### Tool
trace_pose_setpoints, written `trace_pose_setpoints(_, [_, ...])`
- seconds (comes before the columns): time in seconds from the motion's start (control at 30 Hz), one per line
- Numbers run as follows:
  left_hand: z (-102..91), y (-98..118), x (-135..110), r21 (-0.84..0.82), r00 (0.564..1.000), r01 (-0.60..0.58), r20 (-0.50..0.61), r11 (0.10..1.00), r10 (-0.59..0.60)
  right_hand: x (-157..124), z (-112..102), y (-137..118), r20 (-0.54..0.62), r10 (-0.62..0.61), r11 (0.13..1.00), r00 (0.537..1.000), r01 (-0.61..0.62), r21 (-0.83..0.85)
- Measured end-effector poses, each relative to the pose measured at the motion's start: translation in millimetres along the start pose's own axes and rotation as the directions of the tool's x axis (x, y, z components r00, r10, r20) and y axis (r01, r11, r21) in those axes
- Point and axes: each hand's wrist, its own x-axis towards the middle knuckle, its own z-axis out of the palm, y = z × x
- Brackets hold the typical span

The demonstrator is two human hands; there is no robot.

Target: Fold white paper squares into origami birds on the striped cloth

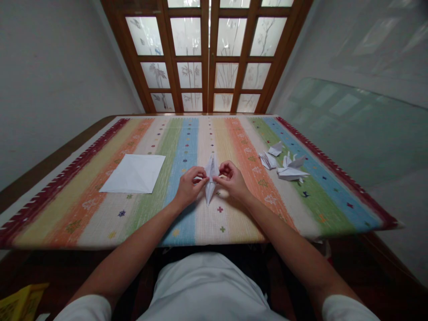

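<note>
A white folded paper (210, 192), long and narrow with pointed ends, is held between my two hands above the middle of the table. My left hand (191, 183) pinches its left edge between thumb and fingers. From the other side, the thumb and fingers of my right hand (234, 180) close on its right edge. The paper's upper part spreads slightly into a diamond, and one point aims down towards me. Which layers each fingertip grips is too small to tell.
A flat white sheet (137, 174) with crease lines lies to the left. Several folded paper cranes (291, 169) sit together at the right. A striped cloth (110, 218) covers the table. Beyond its far edge stand wooden glass-paned doors (209, 76). A yellow crate (23, 303) is on the floor at lower left.
</note>
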Motion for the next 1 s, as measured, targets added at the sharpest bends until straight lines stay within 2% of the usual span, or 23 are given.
trace_pose_setpoints(0.23, [0.0,4,-1,0.032,0.997,-0.018,0.07,0.999,0.016,-3,0,-4,0.084,-0.041,0.999,0.996,0.042,-0.01])
trace_pose_setpoints(0.4, [-1.7,-2,-1,0.021,0.998,-0.008,0.06,1.0,0.006,-5,-2,-10,0.163,-0.161,0.975,0.973,0.182,-0.124])
trace_pose_setpoints(0.53, [-2.5,-5,-1,0.006,1.0,0.026,0.001,1.0,-0.026,-7,-3,-13,0.238,-0.347,0.859,0.907,0.409,-0.308])
trace_pose_setpoints(0.63, [-2.8,-2,-1,-0.002,0.999,0.049,0.007,0.999,-0.049,-9,-3,-12,0.305,-0.42,0.76,0.855,0.515,-0.397])
trace_pose_setpoints(0.73, [-4.4,0,1,0.017,0.998,0.065,0.025,0.998,-0.065,-9,-4,-11,0.331,-0.418,0.738,0.846,0.529,-0.419])
trace_pose_setpoints(0.9, [-6.9,-5,2,0.091,0.993,0.112,0.017,0.989,-0.114,-10,-6,-11,0.266,-0.376,0.814,0.888,0.453,-0.364])
trace_pose_setpoints(1.0, [-5.4,-9,3,0.013,0.99,0.139,0.021,0.99,-0.139,-10,-7,-12,0.23,-0.34,0.847,0.912,0.404,-0.345])
